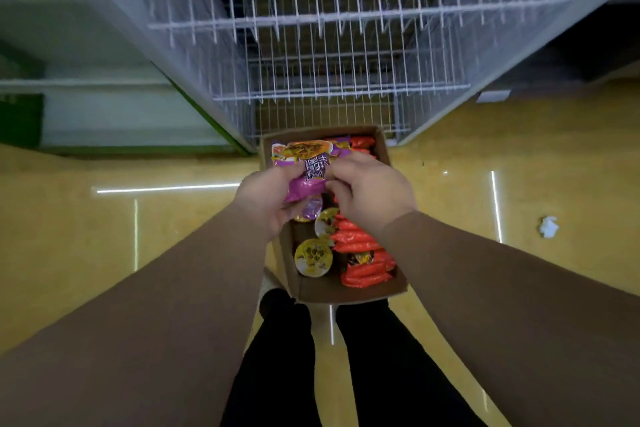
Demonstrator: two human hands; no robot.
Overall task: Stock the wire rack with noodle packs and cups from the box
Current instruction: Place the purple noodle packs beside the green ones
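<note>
A purple noodle pack (304, 163) is held above the cardboard box (349, 289). My left hand (266, 201) grips its near left edge and my right hand (367, 191) pinches its right edge. In the box lie several red-orange noodle packs (360, 253) on the right and noodle cups with yellow-purple lids (313, 258) on the left. The white wire rack (343, 55) rises just behind the box, its shelves bare where visible.
The box stands on a glossy yellow floor (104, 236) right in front of my legs (284, 357). A crumpled white paper (549, 226) lies on the floor to the right. A green-edged white panel (121, 121) sits left of the rack.
</note>
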